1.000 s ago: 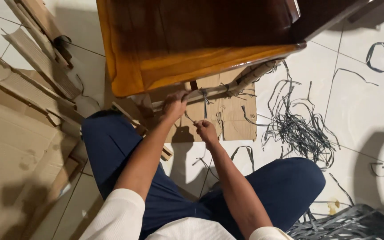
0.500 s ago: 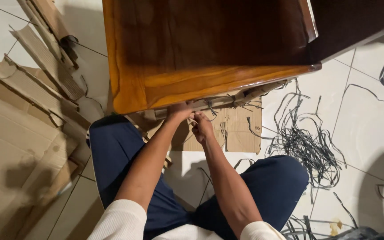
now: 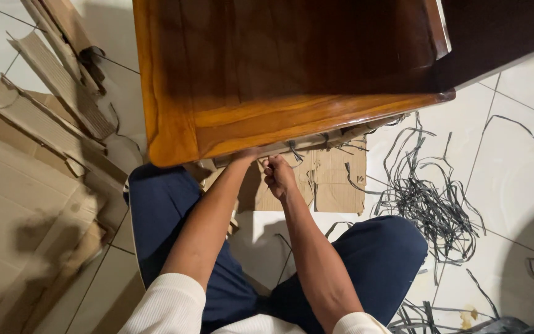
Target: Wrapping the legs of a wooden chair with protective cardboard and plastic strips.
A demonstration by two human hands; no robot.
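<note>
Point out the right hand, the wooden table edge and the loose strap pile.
right hand [image 3: 278, 175], head view, back of the fist
wooden table [image 3: 304, 120], head view, glossy front edge
strap pile [image 3: 428, 207], head view, middle of the tangle on the tiles

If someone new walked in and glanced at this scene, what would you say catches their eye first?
The glossy brown wooden furniture piece fills the upper middle of the view. Just below its near edge, the left hand and right hand work close together at a strapped, wrapped bar. A tangle of dark cut straps sprawls on the white tile floor to the right, with torn cardboard heaped on the left.
</note>
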